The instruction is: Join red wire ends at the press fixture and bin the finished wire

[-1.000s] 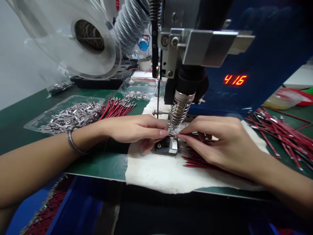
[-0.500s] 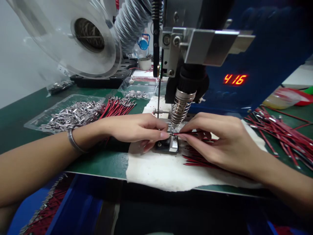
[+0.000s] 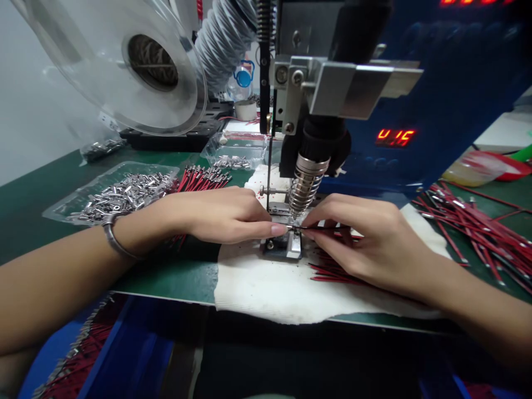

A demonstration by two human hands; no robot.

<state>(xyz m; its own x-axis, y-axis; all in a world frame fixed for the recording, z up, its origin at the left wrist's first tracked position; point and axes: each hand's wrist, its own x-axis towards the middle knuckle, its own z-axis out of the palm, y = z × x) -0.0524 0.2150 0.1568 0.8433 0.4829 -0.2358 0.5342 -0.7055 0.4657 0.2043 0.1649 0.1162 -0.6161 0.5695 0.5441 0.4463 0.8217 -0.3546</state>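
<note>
My right hand (image 3: 366, 233) pinches a thin red-and-black wire (image 3: 322, 228) between thumb and fingertips. The wire lies level over a small metal fixture (image 3: 294, 246) under the tip of a spring-wrapped iron (image 3: 307, 180). From the other side, my left hand (image 3: 233, 217) is closed, its thumb tip at a small silver metal sleeve (image 3: 290, 228) on the wire's end. My left fingers are mostly hidden behind the thumb. Under my right hand, several red wires (image 3: 332, 271) rest on a white cloth (image 3: 270, 293).
A clear tray (image 3: 58, 208) of metal sleeves and a bundle of red wires (image 3: 203, 180) lie left. More wires (image 3: 477, 227) pile up right. Behind stands a blue machine (image 3: 449, 100) with a red display; a clear round hood (image 3: 95, 66) hangs at upper left.
My left fingers, seen curled below the thumb before, are now out of sight. My right hand sits slightly further left. The iron's bracket appears a little lower.
</note>
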